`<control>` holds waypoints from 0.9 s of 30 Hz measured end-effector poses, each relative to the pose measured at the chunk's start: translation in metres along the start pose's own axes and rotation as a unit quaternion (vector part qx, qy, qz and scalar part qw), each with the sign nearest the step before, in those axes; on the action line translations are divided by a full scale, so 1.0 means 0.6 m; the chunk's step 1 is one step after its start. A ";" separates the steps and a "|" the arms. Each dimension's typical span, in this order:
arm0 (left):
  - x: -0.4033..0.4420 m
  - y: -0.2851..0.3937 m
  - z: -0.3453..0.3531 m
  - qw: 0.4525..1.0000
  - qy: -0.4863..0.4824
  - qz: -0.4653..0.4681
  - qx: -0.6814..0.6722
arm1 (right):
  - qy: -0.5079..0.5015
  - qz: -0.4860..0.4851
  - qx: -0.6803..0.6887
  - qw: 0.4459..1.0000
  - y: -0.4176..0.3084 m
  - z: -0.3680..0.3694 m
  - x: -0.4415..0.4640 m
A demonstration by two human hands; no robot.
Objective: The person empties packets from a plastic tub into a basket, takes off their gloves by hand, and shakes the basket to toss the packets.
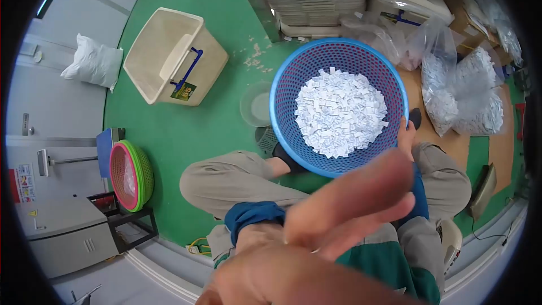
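Note:
Close to the camera, my left hand [322, 243] looms large and partly blurred, reaching up past my lap. Its visible fingers are stretched out, and I see nothing held in them. My right hand [405, 137] grips the right rim of a round blue plastic basket [280, 130], which stands on the floor between my legs. Inside the basket lies a heap of small white pieces [340, 113] with faint markings. Part of the near rim is hidden behind the left hand's fingers.
A cream bin [212, 73] with a blue handle stands at the upper left. Beside the basket is a translucent tub [257, 104]. Pink and green baskets [148, 178] sit at far left. Stacked trays [316, 3] rise at the back; filled plastic bags [440, 93] lie right.

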State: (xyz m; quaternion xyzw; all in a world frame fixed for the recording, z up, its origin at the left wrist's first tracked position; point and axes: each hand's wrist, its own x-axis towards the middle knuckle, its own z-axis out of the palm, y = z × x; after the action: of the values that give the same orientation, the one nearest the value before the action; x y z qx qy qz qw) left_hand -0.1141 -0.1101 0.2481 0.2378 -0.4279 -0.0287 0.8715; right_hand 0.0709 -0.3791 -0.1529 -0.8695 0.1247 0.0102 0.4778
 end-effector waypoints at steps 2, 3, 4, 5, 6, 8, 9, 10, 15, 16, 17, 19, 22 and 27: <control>0.003 -0.016 0.012 0.999 -0.029 -0.005 -0.028 | 0.014 0.030 0.009 0.999 -0.043 0.000 -0.022; 0.005 -0.023 0.015 0.999 -0.035 -0.008 -0.036 | 0.019 0.022 0.025 0.999 -0.014 0.007 -0.009; 0.006 -0.028 0.017 0.998 -0.039 -0.011 -0.041 | 0.026 0.014 0.039 0.999 0.003 0.008 -0.002; 0.005 -0.033 0.020 0.998 -0.042 -0.013 -0.047 | 0.022 -0.021 0.003 1.000 -0.018 -0.001 -0.016; 0.007 -0.038 0.021 0.997 -0.047 -0.016 -0.053 | 0.018 -0.056 -0.033 0.998 -0.060 -0.015 -0.044; 0.007 -0.042 0.022 0.997 -0.048 -0.019 -0.058 | 0.015 -0.055 -0.032 0.998 -0.062 -0.017 -0.047; 0.008 -0.044 0.021 0.997 -0.048 -0.019 -0.060 | 0.016 -0.019 0.004 1.000 -0.029 -0.002 -0.023; 0.009 -0.045 0.020 0.997 -0.047 -0.019 -0.060 | 0.017 0.017 0.041 0.999 -0.028 0.004 -0.015; 0.010 -0.027 0.005 0.998 -0.034 -0.018 -0.048 | 0.020 0.004 0.039 0.999 -0.010 0.005 -0.009; 0.009 -0.027 0.001 0.998 -0.031 -0.017 -0.046 | 0.021 0.000 0.032 0.999 -0.036 0.002 -0.017; 0.008 -0.023 -0.002 0.998 -0.027 -0.015 -0.046 | 0.019 0.006 0.041 0.999 -0.040 0.002 -0.019; 0.006 -0.025 -0.008 0.999 -0.017 -0.017 -0.045 | 0.017 0.017 0.059 0.998 -0.037 0.003 -0.018; 0.003 -0.021 -0.018 0.999 -0.003 -0.013 -0.037 | 0.003 0.004 0.001 1.000 -0.025 -0.003 -0.009; -0.003 0.005 -0.046 0.997 0.076 0.000 -0.001 | 0.044 -0.062 0.037 0.996 0.009 0.019 -0.012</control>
State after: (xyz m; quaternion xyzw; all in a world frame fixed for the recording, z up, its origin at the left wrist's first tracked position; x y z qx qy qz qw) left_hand -0.0950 -0.0964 0.2337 0.2383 -0.3608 -0.0115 0.9016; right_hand 0.0639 -0.3707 -0.1625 -0.8570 0.0914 -0.0627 0.5033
